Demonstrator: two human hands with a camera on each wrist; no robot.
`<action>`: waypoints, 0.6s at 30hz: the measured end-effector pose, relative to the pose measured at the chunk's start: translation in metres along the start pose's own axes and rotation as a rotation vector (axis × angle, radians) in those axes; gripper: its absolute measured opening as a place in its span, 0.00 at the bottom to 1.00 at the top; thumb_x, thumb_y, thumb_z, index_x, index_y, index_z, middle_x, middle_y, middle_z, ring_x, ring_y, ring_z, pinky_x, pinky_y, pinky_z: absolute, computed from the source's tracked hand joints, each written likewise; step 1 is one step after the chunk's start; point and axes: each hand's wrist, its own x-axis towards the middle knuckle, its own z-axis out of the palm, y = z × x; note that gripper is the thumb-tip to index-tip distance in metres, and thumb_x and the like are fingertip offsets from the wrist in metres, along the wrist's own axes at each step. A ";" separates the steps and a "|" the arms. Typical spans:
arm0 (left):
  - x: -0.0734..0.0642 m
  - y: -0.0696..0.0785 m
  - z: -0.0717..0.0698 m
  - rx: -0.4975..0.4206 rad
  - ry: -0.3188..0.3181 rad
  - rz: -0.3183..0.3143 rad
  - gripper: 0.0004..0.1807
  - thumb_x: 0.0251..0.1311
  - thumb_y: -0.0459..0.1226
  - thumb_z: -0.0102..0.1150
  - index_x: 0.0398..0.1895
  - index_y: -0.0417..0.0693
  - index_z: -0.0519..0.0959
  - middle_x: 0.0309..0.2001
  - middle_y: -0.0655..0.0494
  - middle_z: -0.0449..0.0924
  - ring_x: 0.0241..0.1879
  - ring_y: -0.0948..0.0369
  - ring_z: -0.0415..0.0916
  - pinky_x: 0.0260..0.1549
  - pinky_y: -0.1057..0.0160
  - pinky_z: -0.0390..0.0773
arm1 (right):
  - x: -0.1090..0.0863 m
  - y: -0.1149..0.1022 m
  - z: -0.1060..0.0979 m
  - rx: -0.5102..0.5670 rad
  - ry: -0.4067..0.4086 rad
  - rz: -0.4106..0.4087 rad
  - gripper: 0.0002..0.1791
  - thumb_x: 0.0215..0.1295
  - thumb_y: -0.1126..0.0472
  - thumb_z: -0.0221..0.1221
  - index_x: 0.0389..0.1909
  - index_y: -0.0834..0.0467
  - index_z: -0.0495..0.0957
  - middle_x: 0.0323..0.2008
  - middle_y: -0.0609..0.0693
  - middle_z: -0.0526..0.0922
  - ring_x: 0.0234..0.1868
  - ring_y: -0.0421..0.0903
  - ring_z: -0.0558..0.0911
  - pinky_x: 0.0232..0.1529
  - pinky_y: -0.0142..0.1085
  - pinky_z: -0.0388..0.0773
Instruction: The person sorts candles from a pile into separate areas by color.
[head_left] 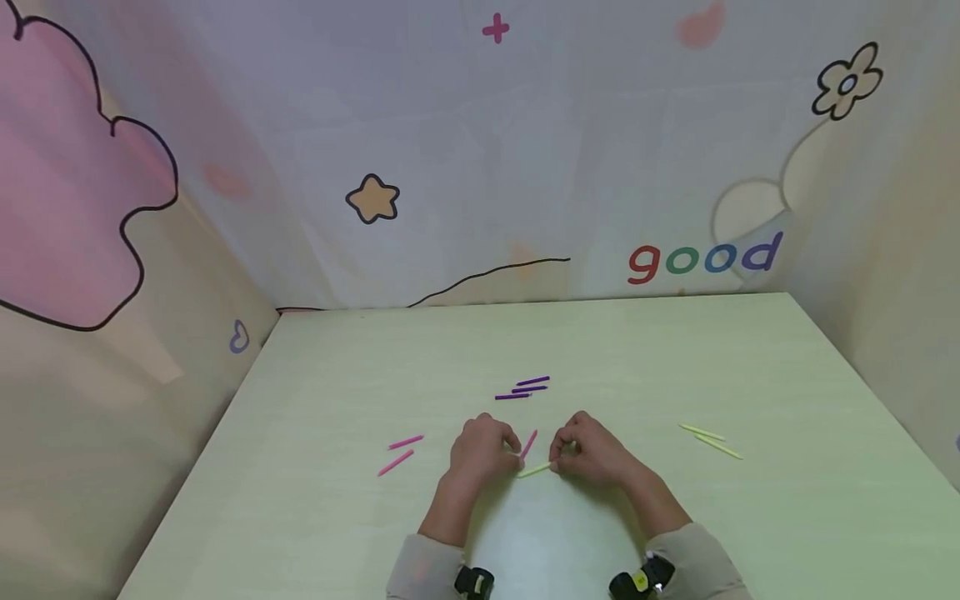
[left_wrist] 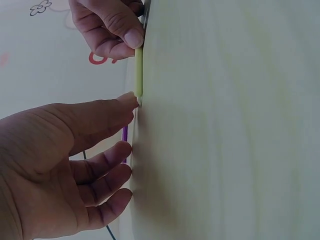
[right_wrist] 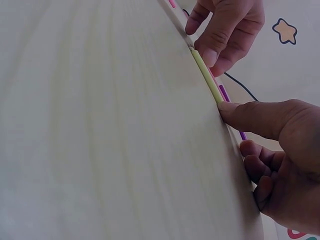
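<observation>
In the head view, my right hand (head_left: pixel 588 450) pinches one end of a yellow-green stick (head_left: pixel 535 471) low over the table. Its thumb lies on that end in the right wrist view, where the stick (right_wrist: pixel 207 75) slants between both hands. My left hand (head_left: pixel 482 450) has thumb and index fingertips together at the stick's other end. Those fingertips also meet the lower end of a pink stick (head_left: pixel 529 443); whether they grip it is hidden. The pink stick leans up and right from there. In the left wrist view, the left hand's (left_wrist: pixel 65 160) other fingers are loosely bent.
Several purple sticks (head_left: pixel 531 389) lie beyond the hands. Two pink sticks (head_left: pixel 396 463) rest to the left, and yellow-green sticks (head_left: pixel 717 447) to the right. The pale table (head_left: pixel 337 517) meets a printed cloth backdrop (head_left: pixel 450 125) at its far edge.
</observation>
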 end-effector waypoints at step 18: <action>0.008 -0.003 0.002 -0.040 -0.010 -0.045 0.05 0.43 0.35 0.71 0.18 0.52 0.83 0.23 0.62 0.73 0.28 0.62 0.69 0.24 0.63 0.71 | -0.003 0.000 -0.002 0.011 -0.019 -0.014 0.05 0.50 0.65 0.67 0.23 0.55 0.80 0.32 0.49 0.66 0.36 0.46 0.67 0.40 0.41 0.65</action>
